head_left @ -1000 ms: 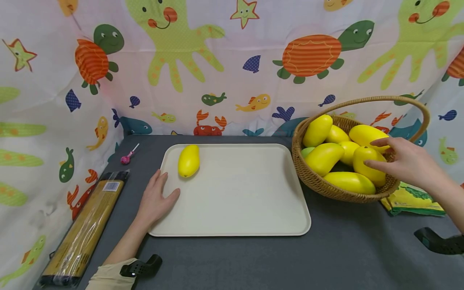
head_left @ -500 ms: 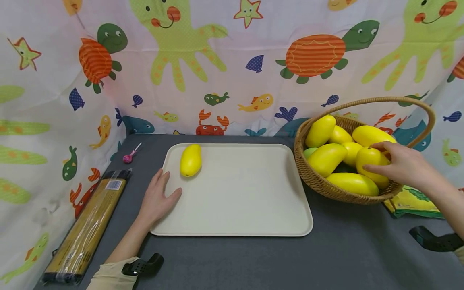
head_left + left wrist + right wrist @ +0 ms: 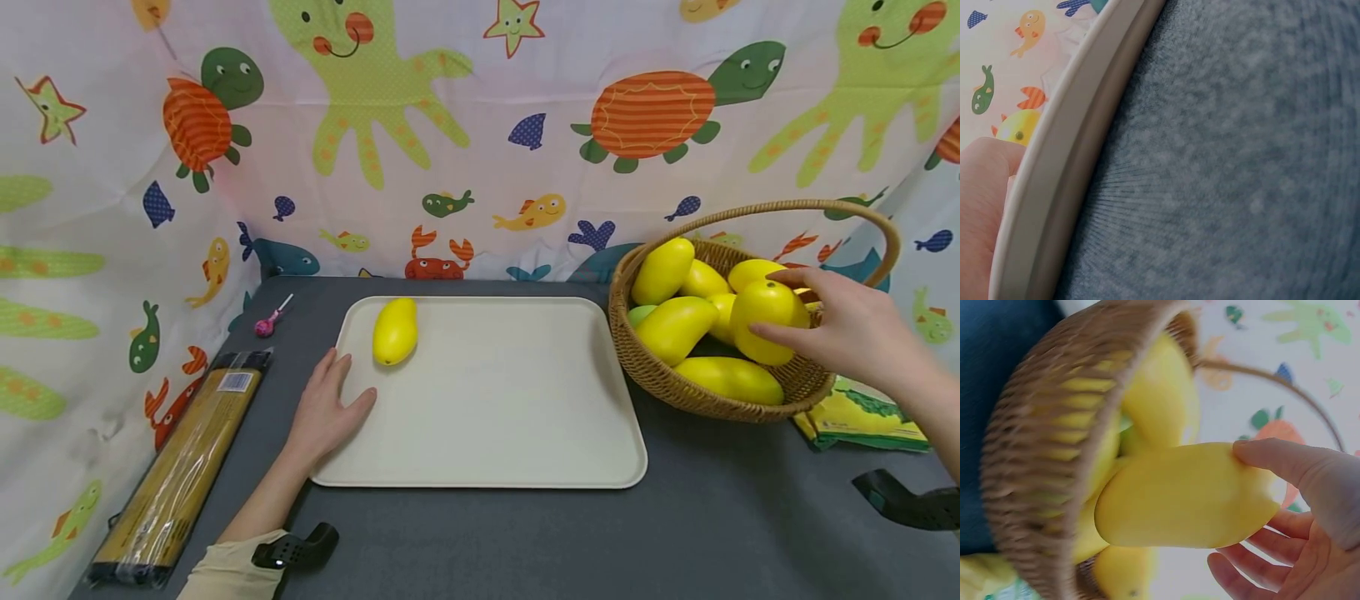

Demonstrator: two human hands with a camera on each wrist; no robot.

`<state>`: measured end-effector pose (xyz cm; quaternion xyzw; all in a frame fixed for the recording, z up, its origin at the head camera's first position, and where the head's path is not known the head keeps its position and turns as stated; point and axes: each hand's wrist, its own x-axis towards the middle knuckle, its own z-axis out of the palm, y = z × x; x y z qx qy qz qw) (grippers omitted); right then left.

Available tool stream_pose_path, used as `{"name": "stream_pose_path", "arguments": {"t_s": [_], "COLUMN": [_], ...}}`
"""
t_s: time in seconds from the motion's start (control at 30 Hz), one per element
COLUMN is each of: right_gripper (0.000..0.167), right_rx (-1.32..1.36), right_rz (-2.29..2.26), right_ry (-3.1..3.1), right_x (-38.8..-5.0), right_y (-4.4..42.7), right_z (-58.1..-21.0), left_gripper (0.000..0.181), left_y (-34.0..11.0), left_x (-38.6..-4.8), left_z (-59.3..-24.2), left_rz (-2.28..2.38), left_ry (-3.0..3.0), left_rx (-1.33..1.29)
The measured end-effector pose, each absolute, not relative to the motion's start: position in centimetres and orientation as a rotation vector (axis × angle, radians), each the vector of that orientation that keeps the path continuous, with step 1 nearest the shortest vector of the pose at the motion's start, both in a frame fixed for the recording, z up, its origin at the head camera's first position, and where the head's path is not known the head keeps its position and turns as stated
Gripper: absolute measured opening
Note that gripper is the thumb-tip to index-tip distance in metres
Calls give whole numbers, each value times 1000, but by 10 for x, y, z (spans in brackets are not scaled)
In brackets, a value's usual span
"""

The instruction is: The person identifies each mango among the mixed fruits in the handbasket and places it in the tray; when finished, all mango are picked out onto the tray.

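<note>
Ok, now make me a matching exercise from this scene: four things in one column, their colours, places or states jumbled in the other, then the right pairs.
Column one:
1. lollipop
2. right hand
3. basket
4. tray

Column two:
A. brown and woven, to the right of the tray
B. off-white, between the basket and the lollipop
C. gripping a yellow fruit
D. pink-headed, to the left of the tray

Right pairs: 1-D, 2-C, 3-A, 4-B

mangoes (image 3: 767,321): 8 visible | green item (image 3: 639,316): 1 | basket (image 3: 662,385): 1 | tray (image 3: 510,408): 1 | hands (image 3: 327,415): 2 | wristbands (image 3: 296,550): 2 | lollipop (image 3: 265,327): 1 | long pack (image 3: 183,475): 1 | yellow bag (image 3: 858,415): 1
</note>
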<state>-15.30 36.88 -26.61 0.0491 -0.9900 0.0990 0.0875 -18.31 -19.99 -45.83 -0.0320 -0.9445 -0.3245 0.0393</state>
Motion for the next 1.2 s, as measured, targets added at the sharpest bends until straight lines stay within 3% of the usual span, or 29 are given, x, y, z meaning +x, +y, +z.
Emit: {"name": "stream_pose_path", "arguments": {"t_s": [0.3,0.57,0.8,1.2], "right_gripper": [73,68,64,62], "right_rx": [218,417,647,679], "right_rz": [538,734,766,1107], "right_ry": [-2882,-2776,-2675,-2578], "right_x": [-135,-129,-140,-180], "right_y": [319,273,236,173], "right_z": [-238,-237,-260,-324], "left_gripper": [76,75,72,63], "left_y": [-202,-204,-208,-210], "left_x": [-185,-186,-187,-185], "left_z": [-458,-456,-455,-452], "left_rz": [-1022,-1142,-1302,-1550], "left_ry": [-2887,-2887,-2836,-2725], "left_rx": [-93,-41,33,142]}}
